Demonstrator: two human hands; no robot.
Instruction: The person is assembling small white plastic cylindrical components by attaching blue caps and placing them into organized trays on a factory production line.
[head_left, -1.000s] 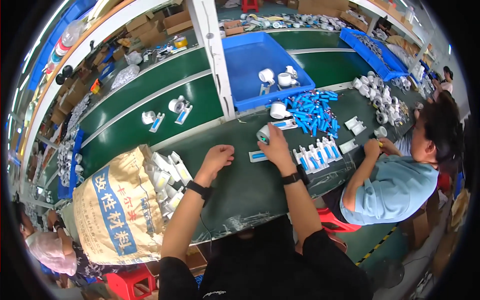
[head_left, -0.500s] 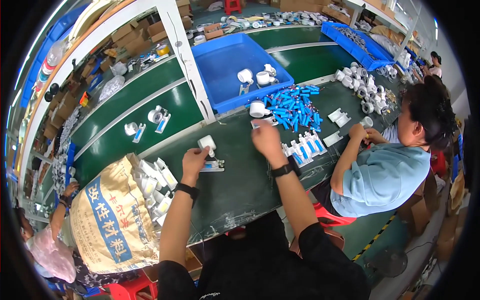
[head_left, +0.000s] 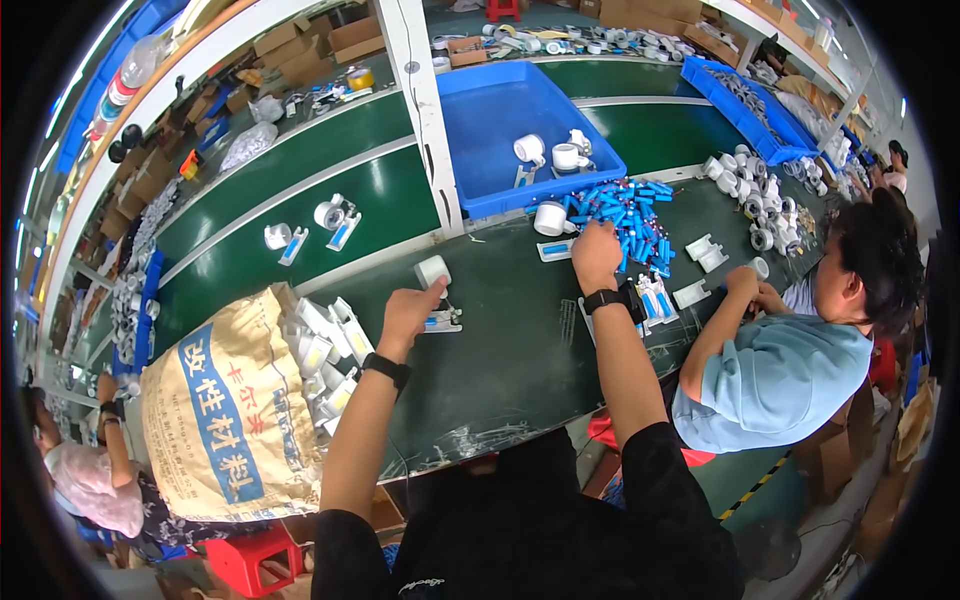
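My left hand (head_left: pixel 412 312) has its thumb and fingers closed on a white round-headed plastic part (head_left: pixel 433 270), with a narrow white shell (head_left: pixel 443 322) holding a blue piece lying beside it. At the near edge of a heap of blue cylindrical batteries (head_left: pixel 632 212), my right hand (head_left: pixel 597 258) is curled downward; its fingertips, and whatever they hold, are hidden. Left of that hand, another white shell with a blue battery (head_left: pixel 554 251) lies below a second round-headed part (head_left: pixel 551 218). Several battery-filled white shells (head_left: pixel 656 300) lie just right of my right wrist.
A blue tray (head_left: pixel 490 110) with some round-headed parts stands behind the batteries. A paper sack (head_left: pixel 225 410) of white shells leans at the left. A co-worker (head_left: pixel 780 340) in light blue sits at the right. A white post (head_left: pixel 425 120) rises by the tray.
My right hand has moved from the shell by the round-headed part rightward to the batteries' near edge. My left hand stays by its round-headed part. The whole view has shifted slightly.
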